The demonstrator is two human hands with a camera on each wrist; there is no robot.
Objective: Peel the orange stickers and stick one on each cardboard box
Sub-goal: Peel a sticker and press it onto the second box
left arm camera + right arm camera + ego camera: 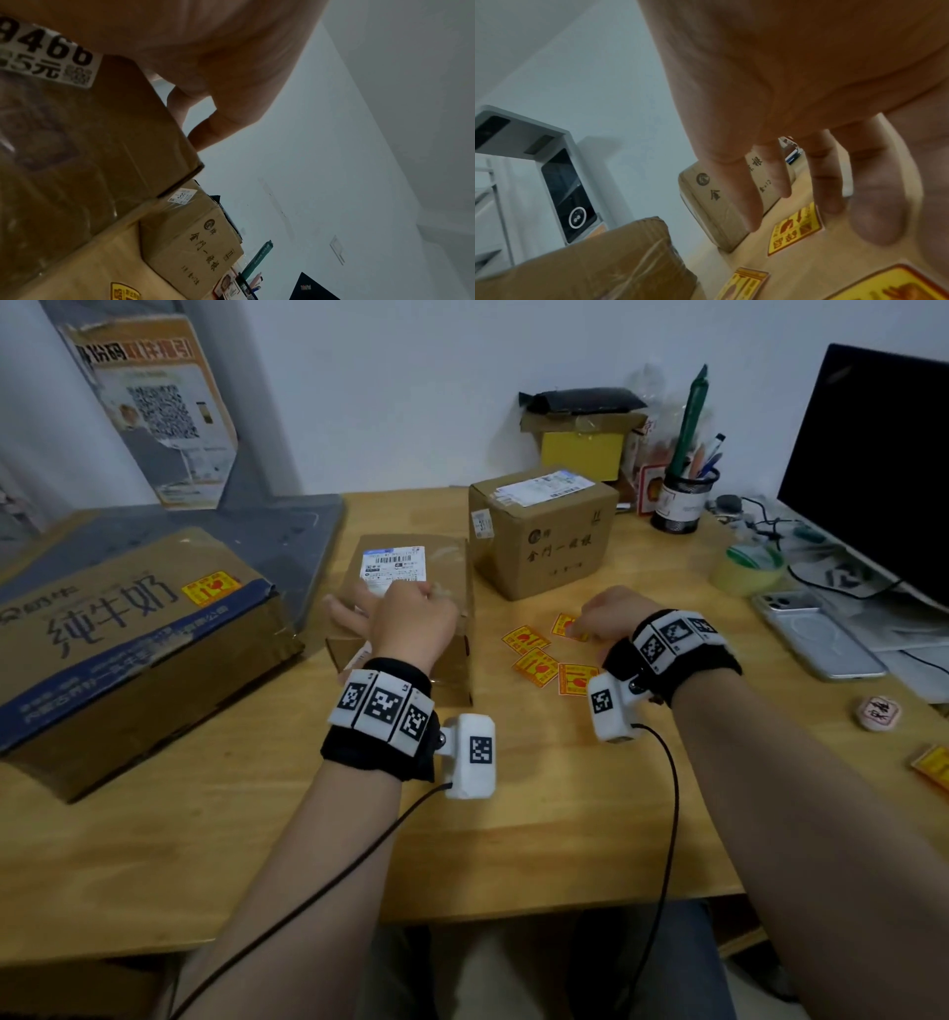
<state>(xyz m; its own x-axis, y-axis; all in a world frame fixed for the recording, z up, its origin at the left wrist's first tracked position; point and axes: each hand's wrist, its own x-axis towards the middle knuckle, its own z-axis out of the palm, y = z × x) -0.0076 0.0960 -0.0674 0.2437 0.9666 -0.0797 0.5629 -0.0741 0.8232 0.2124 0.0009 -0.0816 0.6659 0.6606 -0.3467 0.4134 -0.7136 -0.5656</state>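
The counter (513, 814) carries 3 boxes. The milk box (128, 649), largest, lies at 9 o'clock with 1 sticker (211, 589) already on its top. The tall box (539, 531) stands at 12 o'clock, no sticker visible on the faces in view. Between them sits the flat box (411, 608), bearing a white label (394, 563). The left hand (405, 618) rests on the flat box top, fingers (344, 613) spread loosely and gripping nothing. The right hand (611, 618) is at 1 o'clock from the counter's middle, over the loose stickers (534, 666); its fingers (875, 215) reach down onto the farthest sticker (565, 625), but whether they pinch it or merely touch it cannot be told. 3 more loose stickers lie flat on the counter just beside that wrist.
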